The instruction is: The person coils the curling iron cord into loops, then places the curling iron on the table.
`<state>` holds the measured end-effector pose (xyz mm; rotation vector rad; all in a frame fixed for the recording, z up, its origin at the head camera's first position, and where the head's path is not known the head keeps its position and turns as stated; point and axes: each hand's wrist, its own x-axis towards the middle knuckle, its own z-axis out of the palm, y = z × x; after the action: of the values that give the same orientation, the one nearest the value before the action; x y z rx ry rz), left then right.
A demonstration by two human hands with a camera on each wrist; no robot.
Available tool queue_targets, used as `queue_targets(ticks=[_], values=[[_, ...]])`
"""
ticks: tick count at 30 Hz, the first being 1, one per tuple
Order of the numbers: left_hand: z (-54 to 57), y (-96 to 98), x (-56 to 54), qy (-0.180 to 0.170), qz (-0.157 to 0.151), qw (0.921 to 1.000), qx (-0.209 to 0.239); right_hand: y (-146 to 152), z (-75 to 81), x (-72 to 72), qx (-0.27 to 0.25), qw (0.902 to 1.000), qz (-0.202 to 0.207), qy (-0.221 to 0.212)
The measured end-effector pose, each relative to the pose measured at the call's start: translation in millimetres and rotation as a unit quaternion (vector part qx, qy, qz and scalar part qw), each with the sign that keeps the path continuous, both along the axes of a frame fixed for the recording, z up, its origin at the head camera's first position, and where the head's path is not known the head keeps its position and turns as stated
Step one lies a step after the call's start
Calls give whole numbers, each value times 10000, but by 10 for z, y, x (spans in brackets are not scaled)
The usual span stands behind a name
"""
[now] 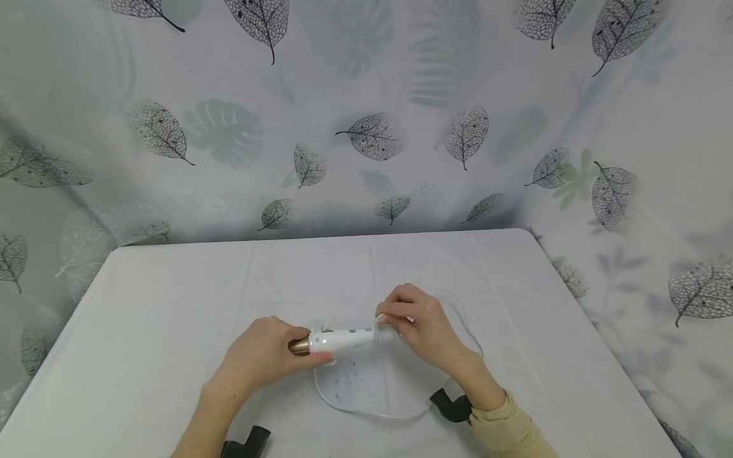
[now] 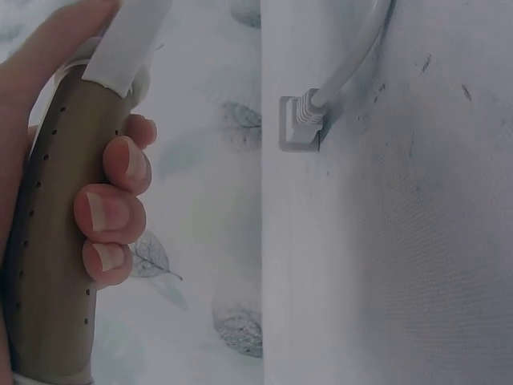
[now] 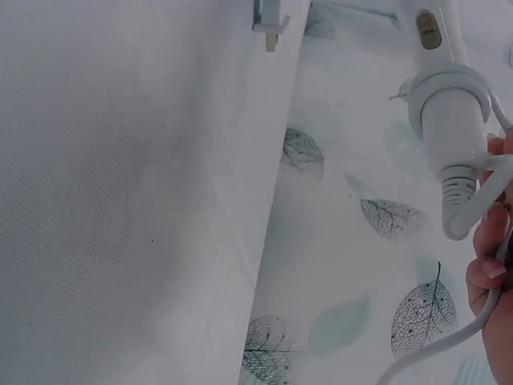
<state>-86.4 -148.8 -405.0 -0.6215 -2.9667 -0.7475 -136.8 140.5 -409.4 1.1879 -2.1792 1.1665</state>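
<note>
A white hair styler (image 1: 343, 340) with a gold barrel lies crosswise between the hands in the head view. My left hand (image 1: 269, 353) grips its barrel end. In the left wrist view, the fingers curl round the gold barrel (image 2: 60, 216), which has rows of small holes. At the handle's other end, my right hand (image 1: 420, 324) pinches the white cord (image 1: 378, 416). The right wrist view shows the handle (image 3: 453, 120) with an oval button, the cord bending sharply at its base. Part of the right hand (image 3: 493, 249) is cut off there, cord running across the fingers.
A white cloth covers the table (image 1: 172, 305). The cord's plug (image 2: 300, 124) shows near the table edge in the left wrist view. Black wrist mounts (image 1: 452, 406) sit at both wrists. Leaf-printed curtain (image 1: 366, 95) hangs behind and beside the table.
</note>
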Motion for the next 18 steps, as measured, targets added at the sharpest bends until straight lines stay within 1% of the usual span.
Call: queue_targets(ticks=[2, 5, 7, 10, 14, 18], values=[[-3, 2, 5, 112, -161, 9998, 57, 12, 2, -1, 24, 9998, 59, -214], [9, 10, 15, 288, -415, 9986, 129, 47, 5, -12, 28, 9964, 241, -808], [27, 15, 25, 433, -568, 9973, 186, 74, 2, -27, -2, 9903, 415, -1328], [57, 17, 38, 753, -736, 9941, 253, 106, -7, -52, -15, 9775, 637, -2010], [69, 20, 42, 1085, -834, 9900, 348, 129, -14, -69, 67, 9641, 896, -2500], [50, 27, 43, 1199, -848, 9880, 470, 136, -19, -72, -35, 9550, 1179, -2721]])
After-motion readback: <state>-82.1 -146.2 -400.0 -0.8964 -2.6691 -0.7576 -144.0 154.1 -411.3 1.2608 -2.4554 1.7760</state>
